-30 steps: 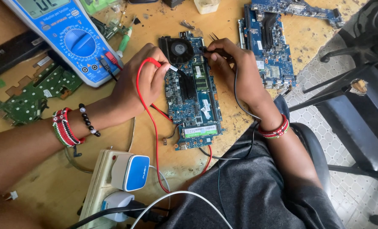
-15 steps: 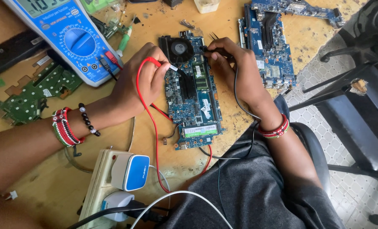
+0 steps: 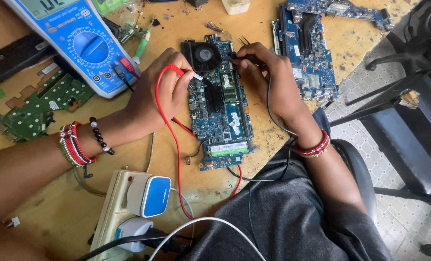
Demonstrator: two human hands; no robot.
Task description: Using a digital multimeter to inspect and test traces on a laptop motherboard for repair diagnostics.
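1. Blue circuit board (image 3: 220, 104) lies on the worktop (image 3: 56, 212), long axis running away from the person, between both hands.
2. Left hand (image 3: 160, 89) pinches the red probe (image 3: 174, 72) at the board's left edge.
3. Right hand (image 3: 268, 77) grips the black probe (image 3: 242, 56) beside the fan (image 3: 203, 53).

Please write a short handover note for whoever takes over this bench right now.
Left hand: holds the red probe, tip on the blue circuit board beside the fan.
Right hand: holds the black probe on the board's upper edge.
Both leads run to the blue multimeter, top left on the wooden table.
Done: both probes placed. Left: taking the reading; the display is partly cut off.
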